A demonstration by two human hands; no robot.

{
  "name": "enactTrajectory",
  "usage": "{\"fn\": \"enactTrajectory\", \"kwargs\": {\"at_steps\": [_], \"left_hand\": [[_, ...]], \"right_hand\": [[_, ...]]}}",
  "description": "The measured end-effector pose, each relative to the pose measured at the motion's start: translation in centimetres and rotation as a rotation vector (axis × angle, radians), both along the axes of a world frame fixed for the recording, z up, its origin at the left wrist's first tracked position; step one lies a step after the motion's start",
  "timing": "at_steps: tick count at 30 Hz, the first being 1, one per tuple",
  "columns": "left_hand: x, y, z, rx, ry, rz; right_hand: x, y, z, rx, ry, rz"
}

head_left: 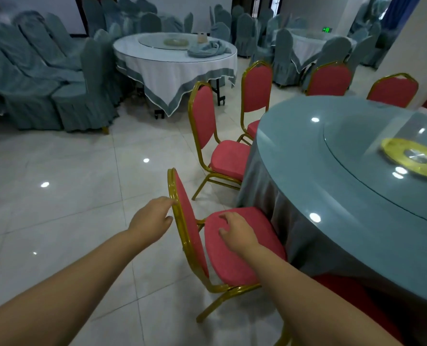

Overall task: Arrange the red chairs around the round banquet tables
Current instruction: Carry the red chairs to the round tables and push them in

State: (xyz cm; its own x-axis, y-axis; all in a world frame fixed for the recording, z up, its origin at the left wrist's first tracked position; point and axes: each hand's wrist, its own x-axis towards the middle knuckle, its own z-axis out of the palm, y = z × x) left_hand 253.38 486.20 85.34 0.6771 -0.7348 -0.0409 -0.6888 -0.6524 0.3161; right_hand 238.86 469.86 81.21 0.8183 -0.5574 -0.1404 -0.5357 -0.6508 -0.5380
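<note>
Your left grip (152, 222), fingers relaxed, touches the gold backrest frame of the red chair (235, 248). Your right grip (238, 232) rests spread on its seat; the round desk (332, 196) stands just beyond.

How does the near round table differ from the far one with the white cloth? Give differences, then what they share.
1. The near table wears a plain grey-blue cloth; the far table wears a white cloth with a grey-blue border.
2. Bare red chairs stand at the near table; chairs in grey-blue covers stand by the far table.
3. A crumpled cloth lies on the far table; none shows on the near one.
Both are round with a glass turntable.
</note>
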Motion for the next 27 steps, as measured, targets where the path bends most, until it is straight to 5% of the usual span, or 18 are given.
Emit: {"fn": "enactTrajectory", "kwargs": {"at_steps": [8, 13, 17, 23, 27], "left_hand": [[10.9, -6.2, -0.6, 0.336, 0.021, -0.486], [19.2, -9.9, -1.5, 0.480, 0.272, -0.707], [24.4, -12.1, -2.5, 0.492, 0.428, -0.850], [25.8, -11.9, -4.0, 0.298, 0.170, -0.996], [26.2, -11.0, -5.2, 0.147, 0.097, -1.019]], "right_hand": [[5.7, -3.0, -1.3, 0.033, 0.046, -0.184], [10.1, -1.2, -1.8, 0.111, 0.149, -0.307], [14.1, 2.1, -1.8, 0.220, 0.145, -0.441], [16.8, 7.0, -1.1, 0.382, -0.065, -0.741], [16.3, 9.5, -0.8, 0.369, -0.030, -0.760]]}}
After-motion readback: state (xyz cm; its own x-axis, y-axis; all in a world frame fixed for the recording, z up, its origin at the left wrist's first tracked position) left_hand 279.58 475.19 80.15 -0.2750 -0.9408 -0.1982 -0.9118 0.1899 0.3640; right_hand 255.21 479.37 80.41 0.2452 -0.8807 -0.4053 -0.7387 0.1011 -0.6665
